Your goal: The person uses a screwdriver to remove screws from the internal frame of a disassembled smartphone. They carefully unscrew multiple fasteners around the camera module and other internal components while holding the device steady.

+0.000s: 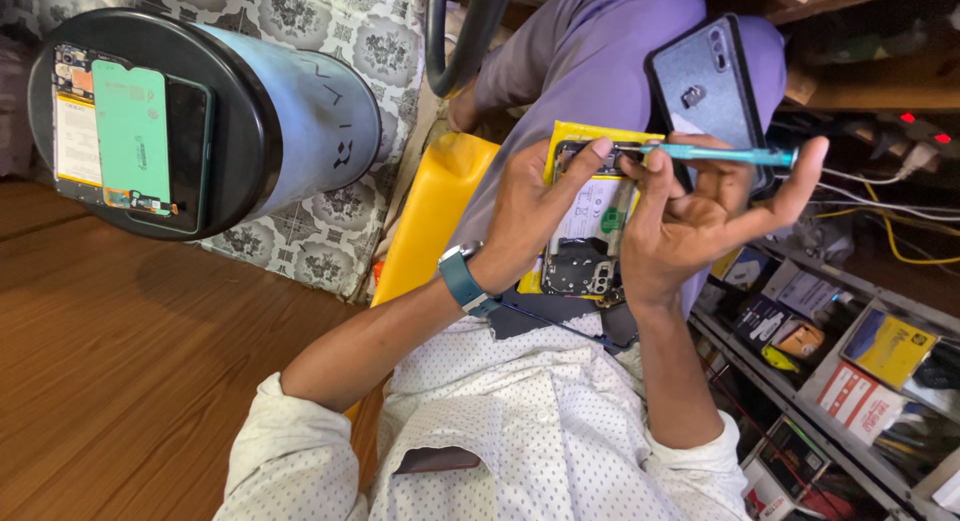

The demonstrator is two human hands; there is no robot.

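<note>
Mid-disassembly: left hand [530, 206] grips the opened phone [585, 231] (yellow-framed), right hand [690, 216] pinches the teal screwdriver [715, 156]; seating its tip squarely looks needed next.

opened phone [590, 236]: edges covered by both hands | screwdriver [725, 156] tip: hidden behind left hand [530, 206] fingers | shelf boxes [885, 351]: cut off by right edge | second phone's [135, 146] small parts: too small to tell

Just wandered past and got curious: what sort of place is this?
Probably a small phone repair stall. An opened phone is held with a screwdriver at it, another opened phone lies on a stool, and shelves hold boxed parts.
</note>
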